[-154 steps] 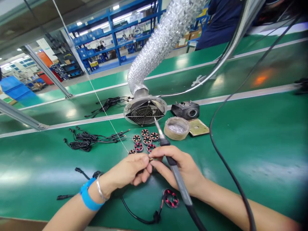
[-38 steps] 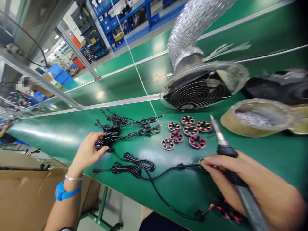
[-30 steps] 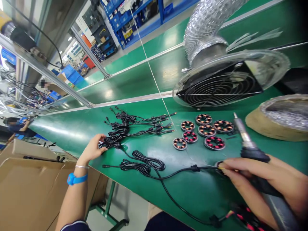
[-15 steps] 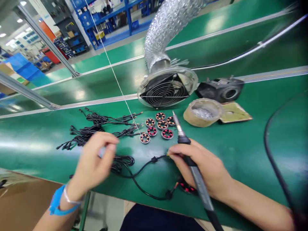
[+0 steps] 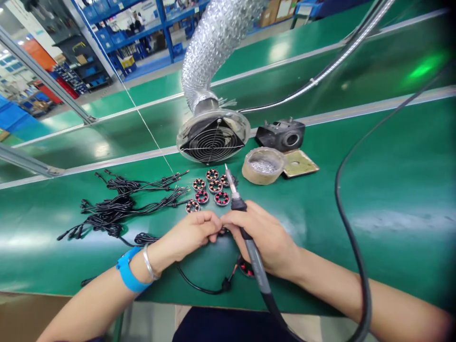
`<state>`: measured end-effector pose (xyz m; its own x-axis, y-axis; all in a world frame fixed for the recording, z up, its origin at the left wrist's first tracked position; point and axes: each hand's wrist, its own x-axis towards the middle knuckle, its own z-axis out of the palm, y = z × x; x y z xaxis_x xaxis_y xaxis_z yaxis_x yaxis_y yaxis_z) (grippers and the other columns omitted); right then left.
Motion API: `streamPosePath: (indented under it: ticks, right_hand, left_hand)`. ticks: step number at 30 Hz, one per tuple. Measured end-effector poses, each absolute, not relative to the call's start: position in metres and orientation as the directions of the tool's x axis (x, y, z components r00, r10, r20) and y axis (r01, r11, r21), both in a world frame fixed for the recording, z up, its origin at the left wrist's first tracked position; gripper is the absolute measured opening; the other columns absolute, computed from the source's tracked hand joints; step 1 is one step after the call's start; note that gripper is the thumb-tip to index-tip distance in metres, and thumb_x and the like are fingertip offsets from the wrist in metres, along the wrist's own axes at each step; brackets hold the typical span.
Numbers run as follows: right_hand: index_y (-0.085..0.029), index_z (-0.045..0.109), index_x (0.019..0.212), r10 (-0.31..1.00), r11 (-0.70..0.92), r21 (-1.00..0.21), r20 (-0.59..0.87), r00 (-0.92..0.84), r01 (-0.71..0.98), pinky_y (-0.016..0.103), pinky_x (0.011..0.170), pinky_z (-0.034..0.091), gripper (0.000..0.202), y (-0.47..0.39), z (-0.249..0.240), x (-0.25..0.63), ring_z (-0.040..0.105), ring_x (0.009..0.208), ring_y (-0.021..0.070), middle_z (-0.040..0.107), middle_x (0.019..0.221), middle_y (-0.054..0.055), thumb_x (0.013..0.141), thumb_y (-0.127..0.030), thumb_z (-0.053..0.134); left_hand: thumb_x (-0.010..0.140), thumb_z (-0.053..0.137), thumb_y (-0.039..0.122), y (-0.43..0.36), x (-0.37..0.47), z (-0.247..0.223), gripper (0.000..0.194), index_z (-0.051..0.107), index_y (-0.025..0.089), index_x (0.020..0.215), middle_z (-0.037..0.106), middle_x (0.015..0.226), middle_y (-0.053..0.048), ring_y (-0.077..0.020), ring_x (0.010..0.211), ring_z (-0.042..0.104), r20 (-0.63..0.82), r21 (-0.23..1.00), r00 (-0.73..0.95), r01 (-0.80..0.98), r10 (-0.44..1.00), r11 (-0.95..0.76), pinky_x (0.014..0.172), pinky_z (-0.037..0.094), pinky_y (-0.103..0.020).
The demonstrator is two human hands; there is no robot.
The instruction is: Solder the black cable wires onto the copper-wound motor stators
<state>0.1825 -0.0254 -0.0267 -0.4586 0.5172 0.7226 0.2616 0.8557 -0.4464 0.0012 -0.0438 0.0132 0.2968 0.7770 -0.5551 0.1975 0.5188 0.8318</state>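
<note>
My right hand (image 5: pixel 267 237) is closed around a soldering iron (image 5: pixel 257 266), its tip pointing up and away. Its thumb and forefinger also pinch at the end of a black cable, mostly hidden behind the fingers. My left hand (image 5: pixel 190 235) meets those fingertips, its own fingers pinched together around the cable end. Below, another black cable (image 5: pixel 203 289) leads to a ring-shaped coil with red windings (image 5: pixel 246 267), partly covered by my right hand. Several similar copper and red coils (image 5: pixel 215 186) lie just beyond my hands.
Bundles of black cables (image 5: pixel 114 209) lie at left. A fume-extractor hood (image 5: pixel 213 137) on a silver duct stands behind the coils. To its right are a round tub (image 5: pixel 261 173) of silvery bits, a sponge tray (image 5: pixel 301 164) and a black holder (image 5: pixel 281 135). The iron's cord (image 5: pixel 344 204) loops at right.
My left hand has moved right, from above the cables to my right fingertips, and its fingers have closed there. The view has swung to the right. The right hand still holds the soldering iron.
</note>
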Motion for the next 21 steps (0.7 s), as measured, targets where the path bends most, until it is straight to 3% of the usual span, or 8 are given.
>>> streamPosePath:
  ticks: [4, 8, 12, 17, 21]
  right_hand:
    - [-0.019, 0.052, 0.105, 0.603, 0.796, -0.553, 0.686, -0.407, 0.246, 0.026, 0.064, 0.049, 0.020, -0.021, -0.023, 0.178, 0.053, 0.068, 0.0146, 0.063, 0.081, 0.003, 0.090, -0.007, 0.048]
    - [-0.021, 0.053, 0.102, 0.664, 0.742, -0.613, 0.617, -0.423, 0.270, 0.026, 0.064, 0.051, 0.020, -0.014, -0.019, 0.178, 0.058, 0.070, 0.0144, 0.064, 0.078, 0.001, 0.087, -0.008, 0.050]
    - [-0.022, 0.058, 0.107, 0.720, 0.683, -0.675, 0.558, -0.412, 0.280, 0.025, 0.070, 0.054, 0.021, -0.009, -0.006, 0.191, 0.065, 0.079, 0.0136, 0.070, 0.094, 0.003, 0.091, -0.011, 0.050]
    - [-0.022, 0.054, 0.128, 0.752, 0.634, -0.719, 0.488, -0.444, 0.284, 0.023, 0.064, 0.053, 0.034, -0.012, 0.008, 0.209, 0.063, 0.066, 0.0109, 0.069, 0.087, 0.002, 0.094, -0.021, 0.052]
    - [-0.023, 0.063, 0.115, 0.765, 0.620, -0.738, 0.494, -0.413, 0.267, 0.025, 0.057, 0.048, 0.024, -0.018, -0.003, 0.219, 0.057, 0.062, 0.0121, 0.065, 0.081, 0.002, 0.093, -0.025, 0.052]
  left_hand:
    - [0.081, 0.057, 0.033, -0.034, -0.002, 0.014, 0.021, 0.052, 0.016, 0.070, 0.046, 0.061, 0.005, -0.0079, 0.055, 0.037, -0.409, 0.900, 0.341, 0.306, 0.846, 0.311, 0.054, 0.029, -0.022]
    - [0.083, 0.052, 0.030, -0.032, -0.007, 0.003, 0.020, 0.051, 0.017, 0.068, 0.046, 0.064, 0.004, -0.0098, 0.060, 0.038, -0.325, 0.901, 0.304, 0.389, 0.895, 0.195, 0.059, 0.031, -0.023]
    - [0.079, 0.050, 0.029, -0.034, -0.009, -0.005, 0.017, 0.052, 0.018, 0.068, 0.044, 0.060, 0.005, -0.0103, 0.057, 0.037, -0.345, 0.878, 0.238, 0.424, 0.908, 0.222, 0.057, 0.031, -0.023]
    - [0.079, 0.049, 0.030, -0.034, -0.010, -0.006, 0.017, 0.053, 0.017, 0.068, 0.043, 0.059, 0.005, -0.0100, 0.056, 0.036, -0.377, 0.861, 0.223, 0.442, 0.899, 0.251, 0.055, 0.031, -0.023]
    - [0.079, 0.048, 0.028, -0.035, -0.009, -0.007, 0.017, 0.053, 0.018, 0.067, 0.041, 0.057, 0.006, -0.0099, 0.054, 0.034, -0.403, 0.841, 0.185, 0.462, 0.896, 0.283, 0.052, 0.029, -0.023]
